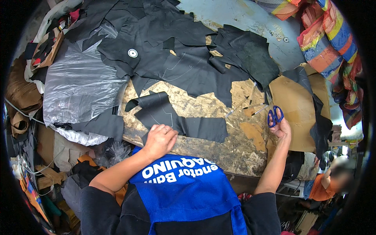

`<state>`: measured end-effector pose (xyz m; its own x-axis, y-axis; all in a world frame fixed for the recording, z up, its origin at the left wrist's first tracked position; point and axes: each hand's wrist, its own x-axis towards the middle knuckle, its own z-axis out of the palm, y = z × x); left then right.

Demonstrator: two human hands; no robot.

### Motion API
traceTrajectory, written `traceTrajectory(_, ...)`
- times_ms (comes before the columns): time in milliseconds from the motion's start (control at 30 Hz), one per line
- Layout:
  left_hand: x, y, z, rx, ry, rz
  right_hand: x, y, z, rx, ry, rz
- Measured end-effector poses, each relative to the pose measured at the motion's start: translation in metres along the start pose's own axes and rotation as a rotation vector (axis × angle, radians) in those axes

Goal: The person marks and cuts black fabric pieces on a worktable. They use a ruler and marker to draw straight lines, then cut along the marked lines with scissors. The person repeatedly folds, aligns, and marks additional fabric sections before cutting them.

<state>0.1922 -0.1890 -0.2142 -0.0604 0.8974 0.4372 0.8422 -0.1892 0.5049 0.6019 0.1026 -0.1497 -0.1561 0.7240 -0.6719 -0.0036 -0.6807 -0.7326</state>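
My left hand [161, 139] is closed at the near edge of a cut piece of black leather [156, 113], its fingers curled over the material. Pale drawn lines mark this piece, one end of which is folded up. A strip of black leather [207, 128] extends from it to the right. On the right side, my right hand [281, 128] is closed around scissors with blue handles [275, 116]. The handle loops stick out beyond the fingers, and I cannot make out the blades. Several pens [238, 107] lie on the worn wooden board [188, 152], left of the scissors.
Large black leather sheets [188, 70] cover the far side, with a white round object [132, 53] on them. Clear plastic sheeting [78, 78] lies left. Brown cardboard [293, 113] sits right, below colourful woven sacks [321, 43]. A person in orange [323, 186] is at the lower right.
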Motion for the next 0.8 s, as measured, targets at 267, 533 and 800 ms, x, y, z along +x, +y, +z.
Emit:
traceTrajectory(267, 0.02, 0.01, 0.015, -0.058, 0.085, -0.047, -0.096, 0.072, 0.075, 0.014, -0.45, -0.282)
traceTrajectory(533, 0.021, 0.015, -0.003, -0.115, 0.149, 0.017, -0.124, 0.135, 0.146, -0.549, -1.207, 0.19)
traceTrajectory(800, 0.017, 0.03, 0.005, -0.134, 0.136, 0.076, -0.125, 0.129, 0.168, -0.653, -1.138, 0.148)
